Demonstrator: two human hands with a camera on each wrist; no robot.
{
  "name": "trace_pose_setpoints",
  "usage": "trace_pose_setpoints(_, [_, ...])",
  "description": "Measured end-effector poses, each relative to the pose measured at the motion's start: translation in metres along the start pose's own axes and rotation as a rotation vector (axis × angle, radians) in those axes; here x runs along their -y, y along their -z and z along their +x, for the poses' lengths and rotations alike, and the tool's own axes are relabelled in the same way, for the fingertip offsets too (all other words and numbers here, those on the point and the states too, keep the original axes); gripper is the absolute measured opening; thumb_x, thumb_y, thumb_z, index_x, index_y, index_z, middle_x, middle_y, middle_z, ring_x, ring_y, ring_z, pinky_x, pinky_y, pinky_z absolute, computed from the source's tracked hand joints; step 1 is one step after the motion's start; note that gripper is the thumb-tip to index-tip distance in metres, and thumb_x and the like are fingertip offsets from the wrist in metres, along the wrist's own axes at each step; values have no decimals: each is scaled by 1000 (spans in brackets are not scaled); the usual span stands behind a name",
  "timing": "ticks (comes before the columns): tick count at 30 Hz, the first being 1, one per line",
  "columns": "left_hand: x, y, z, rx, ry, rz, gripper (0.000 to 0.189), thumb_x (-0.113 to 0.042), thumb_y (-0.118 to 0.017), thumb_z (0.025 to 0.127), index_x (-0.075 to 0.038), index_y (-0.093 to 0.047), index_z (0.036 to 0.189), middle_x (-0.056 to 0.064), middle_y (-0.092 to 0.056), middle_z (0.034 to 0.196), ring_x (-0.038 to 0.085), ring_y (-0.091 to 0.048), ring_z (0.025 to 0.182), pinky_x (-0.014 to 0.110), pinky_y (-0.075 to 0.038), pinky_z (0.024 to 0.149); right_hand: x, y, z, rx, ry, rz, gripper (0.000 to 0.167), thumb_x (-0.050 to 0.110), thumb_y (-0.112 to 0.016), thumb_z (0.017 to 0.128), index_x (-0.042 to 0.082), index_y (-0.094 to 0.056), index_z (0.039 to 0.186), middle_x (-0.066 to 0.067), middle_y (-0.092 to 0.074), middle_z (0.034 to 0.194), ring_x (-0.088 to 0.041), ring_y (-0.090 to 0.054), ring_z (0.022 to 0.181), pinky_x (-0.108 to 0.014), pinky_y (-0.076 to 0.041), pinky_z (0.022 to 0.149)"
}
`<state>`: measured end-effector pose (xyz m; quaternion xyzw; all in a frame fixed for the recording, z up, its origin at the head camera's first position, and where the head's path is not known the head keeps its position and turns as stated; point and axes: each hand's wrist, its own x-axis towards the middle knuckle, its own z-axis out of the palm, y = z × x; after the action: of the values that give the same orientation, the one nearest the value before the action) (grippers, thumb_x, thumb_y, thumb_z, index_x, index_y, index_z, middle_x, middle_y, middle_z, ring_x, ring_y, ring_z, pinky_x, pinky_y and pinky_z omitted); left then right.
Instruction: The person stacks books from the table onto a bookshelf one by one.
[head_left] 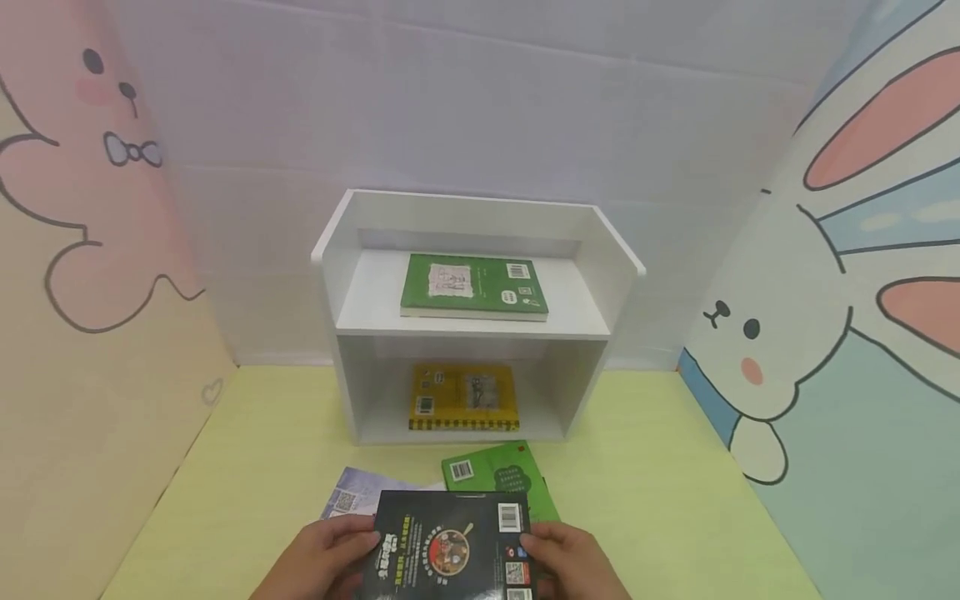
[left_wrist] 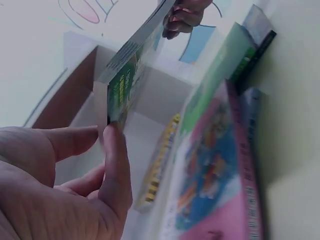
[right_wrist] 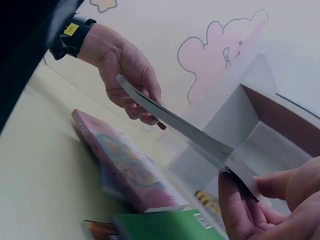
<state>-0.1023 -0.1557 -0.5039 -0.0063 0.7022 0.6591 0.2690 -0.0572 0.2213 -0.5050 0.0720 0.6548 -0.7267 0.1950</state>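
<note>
A black book (head_left: 408, 562) with a round food picture and barcodes on its cover is held level over the table by both hands. My left hand (head_left: 322, 554) pinches its left edge, thumb on top and fingers underneath. On the opposite edge my right hand (head_left: 573, 558) pinches it the same way. In the left wrist view the book (left_wrist: 125, 85) appears edge-on between thumb and fingers. Below and beyond it lie a bright green book (head_left: 480, 467), a pale purple book (head_left: 360, 487) and, in the right wrist view, a pink-edged book (right_wrist: 125, 160), loosely piled.
A white two-level shelf (head_left: 472, 335) stands against the back wall. On its upper board lies a dark green book (head_left: 480, 287); a yellow book (head_left: 450, 396) lies on the lower one. Printed cloth walls (head_left: 780, 358) close in both sides of the yellow table (head_left: 645, 500).
</note>
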Motion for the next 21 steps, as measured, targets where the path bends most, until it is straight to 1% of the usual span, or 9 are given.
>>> trace_pose_setpoints(1, [-6, -1, -2, 2, 6, 9, 60, -29, -74, 108, 12, -57, 149, 11, -77, 121, 27, -78, 97, 43, -66, 81, 6, 2, -2, -7, 5, 4, 40, 25, -70, 109, -9, -70, 130, -15, -81, 111, -30, -82, 92, -43, -67, 80])
trace_pose_setpoints(2, [-12, -2, -4, 4, 0, 26, 60, -27, -75, 108, 10, -57, 151, 10, -76, 122, 26, -76, 93, 41, -66, 77, 12, 3, -3, -15, 8, 10, 39, 26, -69, 110, -9, -70, 129, -14, -81, 111, -30, -82, 92, -42, -67, 81])
trace_pose_setpoints(3, [-18, -3, -5, 13, -16, 31, 60, -25, -75, 108, 10, -55, 153, 10, -75, 123, 25, -75, 94, 40, -65, 78, 19, 4, -3, -28, 18, 9, 39, 26, -69, 111, -9, -71, 128, -13, -80, 111, -29, -81, 93, -42, -67, 81])
trace_pose_setpoints(7, [-34, -3, -4, 51, -64, 20, 64, -19, -73, 108, 10, -48, 159, 10, -72, 127, 27, -75, 101, 43, -66, 85, 44, 3, -1, -110, 61, 7, 34, 26, -70, 111, -6, -74, 121, -9, -80, 105, -21, -77, 90, -38, -66, 79])
trace_pose_setpoints(9, [-41, -2, -3, 63, -99, 17, 64, -17, -71, 110, 12, -45, 160, 12, -69, 130, 27, -73, 110, 44, -64, 93, 53, 1, 1, -141, 90, 6, 33, 25, -71, 110, -7, -75, 120, -9, -80, 103, -20, -76, 90, -36, -65, 78])
trace_pose_setpoints(12, [-55, -2, -1, 38, -136, 15, 60, -17, -68, 111, 14, -46, 158, 15, -71, 131, 28, -74, 110, 45, -64, 95, 67, 0, 3, -162, 126, -12, 33, 23, -71, 110, -8, -73, 123, -10, -81, 102, -19, -76, 88, -34, -65, 79])
trace_pose_setpoints(15, [-72, -4, 3, -14, -189, 20, 55, -15, -67, 111, 14, -51, 155, 16, -73, 127, 28, -76, 110, 42, -65, 93, 82, 1, 7, -155, 175, -28, 34, 17, -69, 110, -11, -70, 129, -9, -81, 104, -19, -77, 89, -33, -64, 82])
trace_pose_setpoints(17, [-82, -4, 7, -52, -219, 16, 52, -13, -68, 111, 14, -54, 152, 16, -74, 125, 28, -77, 109, 39, -65, 93, 91, 2, 11, -147, 207, -33, 34, 14, -68, 110, -13, -68, 132, -7, -80, 105, -18, -76, 89, -33, -64, 84])
trace_pose_setpoints(21, [-96, -4, 21, -120, -277, 18, 49, -13, -68, 111, 14, -56, 150, 16, -73, 129, 23, -75, 111, 35, -64, 93, 108, 3, 21, -169, 256, -29, 34, 8, -68, 109, -14, -67, 135, -6, -78, 106, -16, -75, 90, -30, -64, 85])
